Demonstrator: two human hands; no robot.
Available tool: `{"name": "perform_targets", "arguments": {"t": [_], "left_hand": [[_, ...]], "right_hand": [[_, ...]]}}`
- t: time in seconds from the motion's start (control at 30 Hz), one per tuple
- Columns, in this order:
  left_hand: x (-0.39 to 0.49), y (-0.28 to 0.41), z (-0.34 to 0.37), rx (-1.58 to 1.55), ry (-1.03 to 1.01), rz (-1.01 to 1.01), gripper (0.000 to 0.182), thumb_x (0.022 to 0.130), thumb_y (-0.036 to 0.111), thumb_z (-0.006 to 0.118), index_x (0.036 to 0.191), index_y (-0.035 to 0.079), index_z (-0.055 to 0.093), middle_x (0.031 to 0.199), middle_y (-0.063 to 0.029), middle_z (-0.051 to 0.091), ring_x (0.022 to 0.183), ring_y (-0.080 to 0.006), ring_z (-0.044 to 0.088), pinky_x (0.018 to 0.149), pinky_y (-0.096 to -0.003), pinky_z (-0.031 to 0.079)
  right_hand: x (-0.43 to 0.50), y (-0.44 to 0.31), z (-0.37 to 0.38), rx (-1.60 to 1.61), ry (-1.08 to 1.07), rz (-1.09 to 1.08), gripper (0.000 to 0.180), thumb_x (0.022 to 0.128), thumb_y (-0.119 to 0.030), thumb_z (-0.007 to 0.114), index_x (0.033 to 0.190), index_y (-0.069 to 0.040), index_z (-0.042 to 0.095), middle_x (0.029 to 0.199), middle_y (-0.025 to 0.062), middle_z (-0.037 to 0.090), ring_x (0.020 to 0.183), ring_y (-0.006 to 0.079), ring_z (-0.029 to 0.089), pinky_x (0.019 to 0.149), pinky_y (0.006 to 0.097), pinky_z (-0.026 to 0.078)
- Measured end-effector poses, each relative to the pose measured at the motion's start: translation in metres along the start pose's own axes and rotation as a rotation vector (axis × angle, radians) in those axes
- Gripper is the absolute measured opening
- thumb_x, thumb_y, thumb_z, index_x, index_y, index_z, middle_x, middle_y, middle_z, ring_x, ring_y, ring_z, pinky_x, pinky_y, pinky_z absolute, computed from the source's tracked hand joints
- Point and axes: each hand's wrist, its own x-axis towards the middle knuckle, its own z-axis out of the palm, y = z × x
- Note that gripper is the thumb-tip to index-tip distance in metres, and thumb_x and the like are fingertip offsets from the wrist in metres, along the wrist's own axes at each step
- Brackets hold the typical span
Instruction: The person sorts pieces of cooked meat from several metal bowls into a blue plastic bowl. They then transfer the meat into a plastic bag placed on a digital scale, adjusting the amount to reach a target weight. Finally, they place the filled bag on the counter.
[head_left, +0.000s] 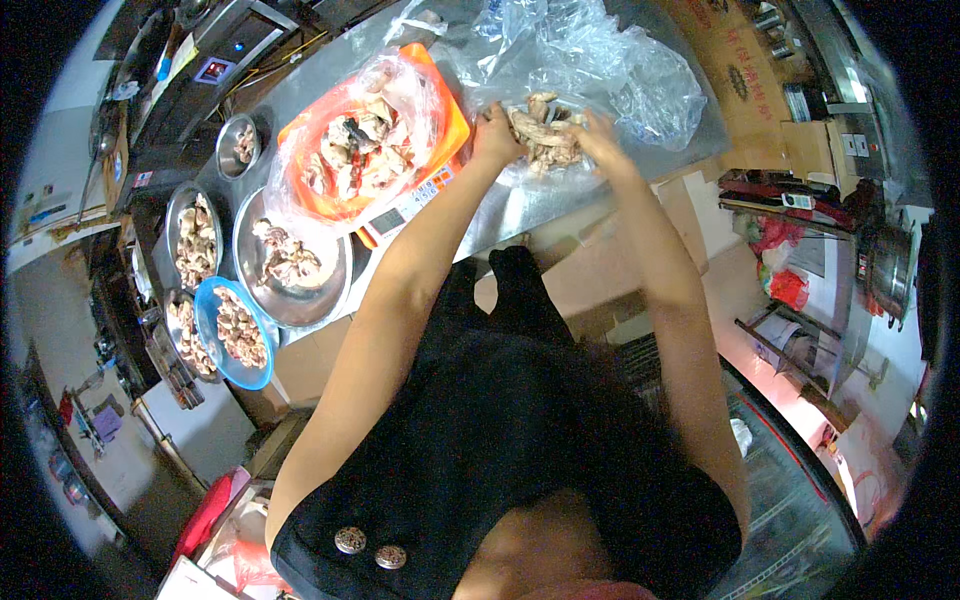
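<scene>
A heap of pale meat pieces (551, 139) lies on clear plastic at the steel table's front right. My left hand (497, 139) touches its left side, and my right hand (598, 140) is at its right side, slightly blurred. Whether the fingers close on any piece cannot be told. Left of my left hand, an orange tray (452, 120) lined with a clear plastic bag (289, 180) holds more pieces, some dark. The tray rests on a digital scale (388, 220) with a small display and keypad.
Crumpled clear plastic bags (637, 75) spread behind the heap. At the table's left stand a large steel bowl (330, 300), a blue plastic basin (266, 367), a small steel bowl (225, 161) and an oval steel bowl (174, 217), all holding pieces. A cardboard box (739, 90) is at the right.
</scene>
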Motion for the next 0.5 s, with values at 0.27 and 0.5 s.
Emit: {"name": "perform_targets", "arguments": {"t": [0.27, 0.5], "left_hand": [[-0.030, 0.010, -0.031, -0.128, 0.231, 0.124, 0.046, 0.074, 0.014, 0.067, 0.114, 0.000, 0.047, 0.105, -0.0260, 0.055, 0.089, -0.0414, 0.060, 0.077, -0.0468, 0.050], [-0.165, -0.005, -0.100, -0.422, 0.386, 0.284, 0.042, 0.070, -0.010, 0.052, 0.110, 0.002, 0.061, 0.123, -0.0235, 0.052, 0.109, -0.0390, 0.055, 0.090, -0.0427, 0.046]], "right_hand": [[0.010, 0.022, -0.027, -0.422, 0.244, -0.390, 0.070, 0.077, -0.022, 0.062, 0.139, -0.005, 0.036, 0.150, 0.0246, 0.012, 0.138, 0.0398, 0.019, 0.110, 0.0440, 0.023], [-0.085, -0.035, -0.020, -0.095, 0.250, -0.627, 0.039, 0.081, -0.012, 0.065, 0.118, -0.004, 0.057, 0.127, 0.0219, 0.050, 0.107, 0.0305, 0.057, 0.091, 0.0374, 0.046]]}}
